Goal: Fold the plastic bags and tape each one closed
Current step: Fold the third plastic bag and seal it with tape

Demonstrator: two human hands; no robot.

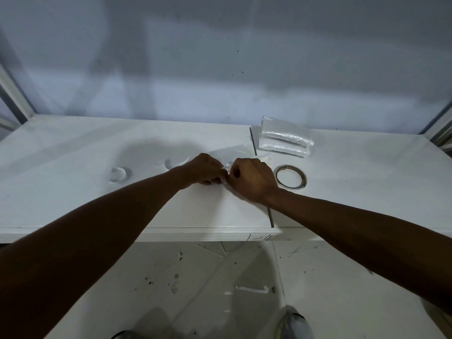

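Observation:
A clear plastic bag (231,152) lies on the white table (73,192), mostly hidden under my hands. My left hand (203,168) and my right hand (252,178) meet over its near part, fingers pinched together on a crumpled bit of the plastic (226,171). A roll of clear tape (291,176) lies flat just right of my right hand. Behind it sits a stack of folded bags (285,139).
A dark seam (253,141) runs front to back across the table. Two curled scraps (119,173) lie to the left. The table's front edge (195,234) is near me, with tiled floor below. A grey wall stands behind.

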